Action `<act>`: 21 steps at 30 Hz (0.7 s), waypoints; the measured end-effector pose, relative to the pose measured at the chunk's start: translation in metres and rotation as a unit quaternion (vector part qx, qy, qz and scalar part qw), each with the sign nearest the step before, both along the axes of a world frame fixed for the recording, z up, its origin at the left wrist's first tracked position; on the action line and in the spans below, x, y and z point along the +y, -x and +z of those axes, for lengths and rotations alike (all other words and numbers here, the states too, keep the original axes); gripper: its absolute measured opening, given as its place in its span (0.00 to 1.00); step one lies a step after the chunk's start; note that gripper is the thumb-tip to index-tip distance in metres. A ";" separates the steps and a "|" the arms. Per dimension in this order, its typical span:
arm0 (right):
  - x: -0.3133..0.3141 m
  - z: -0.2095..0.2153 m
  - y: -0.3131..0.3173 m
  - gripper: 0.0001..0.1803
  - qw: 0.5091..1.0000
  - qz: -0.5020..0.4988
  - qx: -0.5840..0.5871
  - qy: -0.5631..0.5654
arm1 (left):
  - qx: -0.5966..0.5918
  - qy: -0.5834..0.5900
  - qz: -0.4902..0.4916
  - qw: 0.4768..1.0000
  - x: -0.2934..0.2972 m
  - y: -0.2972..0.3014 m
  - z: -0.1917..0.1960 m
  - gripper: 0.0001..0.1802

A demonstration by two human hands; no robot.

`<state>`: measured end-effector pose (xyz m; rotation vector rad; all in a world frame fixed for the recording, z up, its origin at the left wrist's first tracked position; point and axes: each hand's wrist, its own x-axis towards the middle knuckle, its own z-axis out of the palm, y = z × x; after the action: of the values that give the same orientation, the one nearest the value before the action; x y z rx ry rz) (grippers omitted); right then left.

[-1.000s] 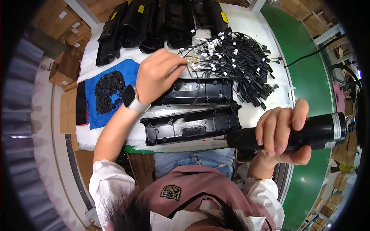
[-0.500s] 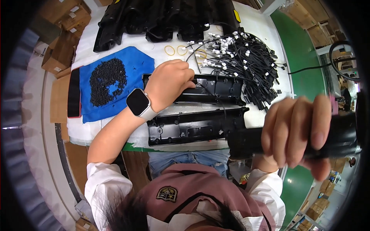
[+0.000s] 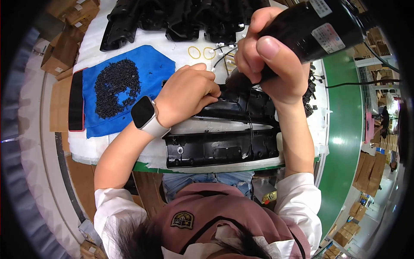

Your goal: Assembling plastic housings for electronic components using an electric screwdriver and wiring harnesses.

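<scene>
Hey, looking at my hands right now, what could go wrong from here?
The black tool in your right hand points close to the fingers of your left hand; a slip might catch them. The thin cable stretches between the upper shell and the lower shell, so it could snag or get pinched. The small black pieces lie loose on the blue cloth; a bump may scatter them.

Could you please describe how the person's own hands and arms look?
Both the left hand and right hand are ungloved. The left wrist wears a watch with a dark, rounded-square face and pale band; the right wrist shows none. Loose white sleeves leave the forearms bare.
</scene>
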<state>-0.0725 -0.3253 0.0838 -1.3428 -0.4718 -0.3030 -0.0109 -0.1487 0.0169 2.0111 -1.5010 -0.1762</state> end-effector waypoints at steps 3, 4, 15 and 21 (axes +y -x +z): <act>0.002 -0.005 -0.003 0.15 0.999 0.012 0.011 -0.028 | 0.000 -0.019 -0.004 1.000 0.001 -0.002 0.001 0.04; 0.004 -0.003 -0.003 0.14 0.999 0.018 0.022 -0.041 | -0.001 -0.016 -0.005 1.000 0.001 -0.002 0.001 0.04; 0.011 0.009 0.003 0.12 0.983 -0.089 0.116 0.111 | 0.006 0.052 -0.003 0.999 0.001 0.001 -0.006 0.04; 0.015 0.020 -0.002 0.12 0.983 -0.081 0.141 0.088 | 0.013 0.032 0.000 0.999 0.002 -0.002 -0.006 0.04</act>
<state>-0.0708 -0.3103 0.1034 -1.5718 -0.1550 -0.2028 -0.0092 -0.1465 0.0108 1.9510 -1.4726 -0.1526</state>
